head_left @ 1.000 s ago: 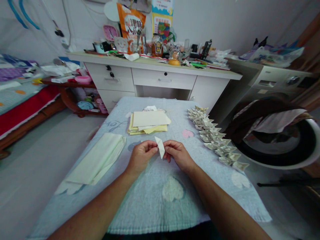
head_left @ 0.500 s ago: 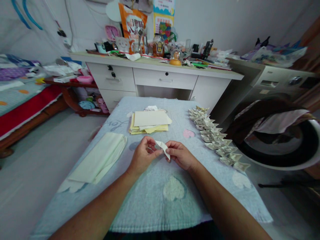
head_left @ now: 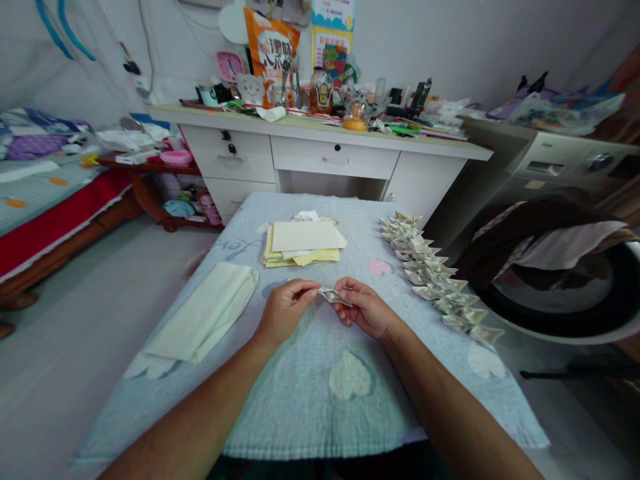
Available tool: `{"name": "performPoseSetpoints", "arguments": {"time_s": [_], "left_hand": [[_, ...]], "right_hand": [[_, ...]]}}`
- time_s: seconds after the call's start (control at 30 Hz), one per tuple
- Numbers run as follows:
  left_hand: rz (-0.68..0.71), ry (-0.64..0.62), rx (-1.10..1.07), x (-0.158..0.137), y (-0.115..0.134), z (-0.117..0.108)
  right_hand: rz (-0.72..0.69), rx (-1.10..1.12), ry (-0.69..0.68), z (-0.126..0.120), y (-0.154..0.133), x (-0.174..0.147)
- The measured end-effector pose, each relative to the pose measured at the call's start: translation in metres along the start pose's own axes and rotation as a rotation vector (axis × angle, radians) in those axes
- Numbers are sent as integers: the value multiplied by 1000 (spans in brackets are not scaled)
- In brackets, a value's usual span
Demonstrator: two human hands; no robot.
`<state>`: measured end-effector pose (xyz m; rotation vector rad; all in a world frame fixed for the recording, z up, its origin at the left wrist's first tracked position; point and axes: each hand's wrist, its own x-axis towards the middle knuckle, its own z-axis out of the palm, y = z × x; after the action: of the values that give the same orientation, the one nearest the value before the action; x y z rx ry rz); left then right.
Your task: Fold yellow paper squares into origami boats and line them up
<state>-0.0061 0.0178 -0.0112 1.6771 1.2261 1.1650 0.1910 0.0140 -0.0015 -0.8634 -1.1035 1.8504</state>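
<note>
A small folded paper boat [head_left: 331,295] is held by its two ends above the cloth-covered table [head_left: 295,407]. My left hand [head_left: 290,308] pinches its left tip between thumb and fingers. At the other end, my right hand [head_left: 366,308] grips it with thumb and forefinger, hiding part of that tip. The boat lies level, its hollow facing up. Off to the right stand rows of similar folded paper boats [head_left: 434,275]. Beyond my hands rests a stack of cream and yellow paper sheets [head_left: 306,237], and left of my left hand lies a folded pale sheet [head_left: 207,310].
Behind the table is a white desk [head_left: 335,155] crowded with jars, a snack bag and small items. A front-loading washing machine [head_left: 550,167] stands at the right with clothes hanging from its door. A bed [head_left: 55,207] is at the left.
The paper piece has turned from a tilted position to level, its hollow now showing. My left hand has shifted to its outer tip. The view has swung slightly left.
</note>
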Motion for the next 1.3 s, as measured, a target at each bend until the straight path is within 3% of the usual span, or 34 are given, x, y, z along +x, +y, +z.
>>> {"name": "performPoseSetpoints", "arguments": {"time_s": [0.17, 0.47, 0.63, 0.8, 0.9, 1.3], "left_hand": [[-17, 62, 59, 2, -2, -2], [-25, 59, 110, 2, -3, -2], [-36, 48, 101, 2, -1, -1], [-55, 34, 78, 2, 0, 0], [-61, 27, 51, 1, -2, 1], [-75, 1, 17, 1, -7, 1]], "right_hand": [[-206, -318, 147, -6, -5, -2], [-529, -933, 242, -6, -8, -3], [-621, -1073, 200, -5, -9, -3], [-627, -1115, 204, -9, -10, -2], [-618, -1133, 336, -22, -17, -2], [-603, -1371, 1138, -100, -59, -27]]}}
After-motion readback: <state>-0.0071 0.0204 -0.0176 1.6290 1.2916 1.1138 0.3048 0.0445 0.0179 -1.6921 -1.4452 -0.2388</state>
